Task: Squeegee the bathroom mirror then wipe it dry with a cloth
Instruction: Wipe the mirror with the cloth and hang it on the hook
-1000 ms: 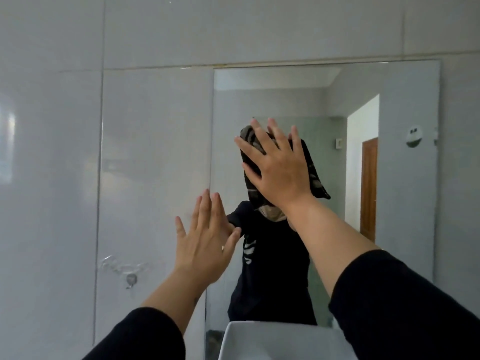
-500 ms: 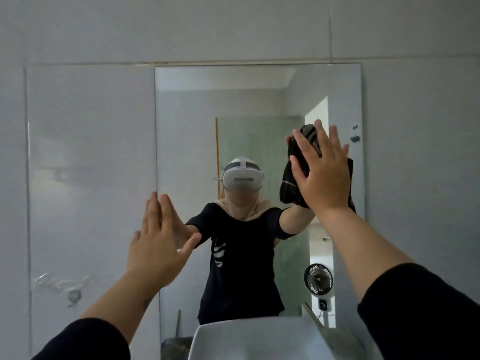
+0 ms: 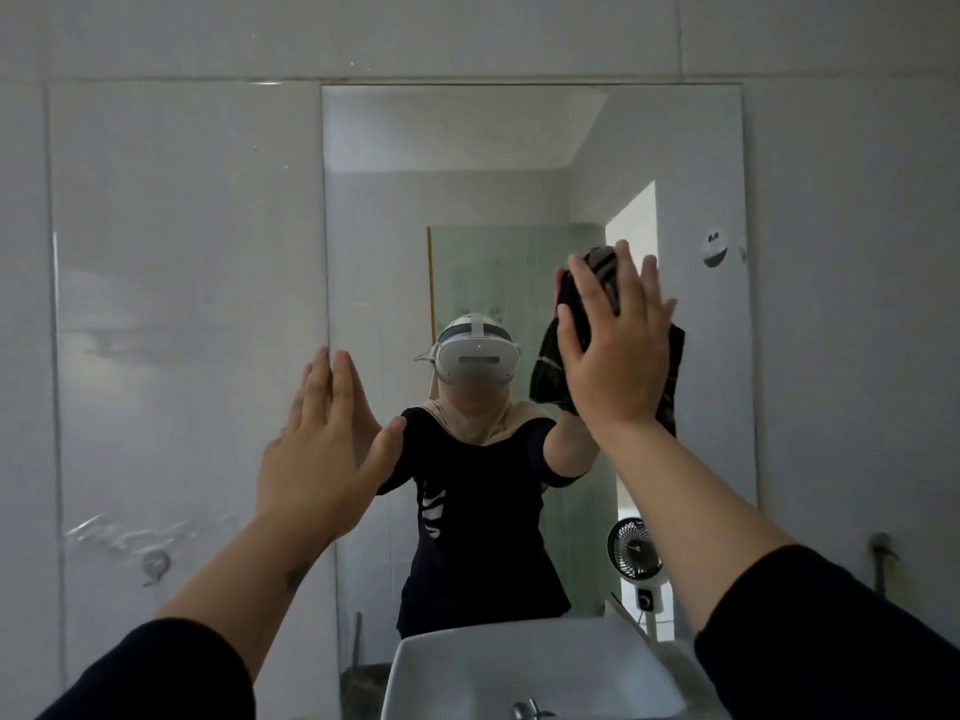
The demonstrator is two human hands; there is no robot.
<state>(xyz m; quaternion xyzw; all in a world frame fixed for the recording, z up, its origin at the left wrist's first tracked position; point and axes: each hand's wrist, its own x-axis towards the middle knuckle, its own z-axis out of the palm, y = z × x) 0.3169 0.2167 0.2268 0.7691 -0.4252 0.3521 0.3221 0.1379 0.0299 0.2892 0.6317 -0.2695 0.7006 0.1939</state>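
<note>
The bathroom mirror [image 3: 467,200] hangs on the tiled wall above the sink. My right hand [image 3: 613,356] lies flat with fingers spread, pressing a dark patterned cloth [image 3: 548,366] against the right half of the glass. The cloth's edges stick out around the palm. My left hand [image 3: 322,449] is open, fingers together and pointing up, resting at the mirror's left edge with nothing in it. No squeegee is in view. The mirror shows the reflection of a person in a dark shirt and both raised arms.
A white sink [image 3: 519,662] sits directly below the mirror, with the tap [image 3: 524,711] at the bottom edge. A suction hook [image 3: 155,563] sticks to the left wall tile. A metal fitting [image 3: 880,543] projects from the right wall.
My right hand has slid the cloth from the middle of the mirror to its right side. My left hand stays at the left edge. My view has shifted to centre the mirror.
</note>
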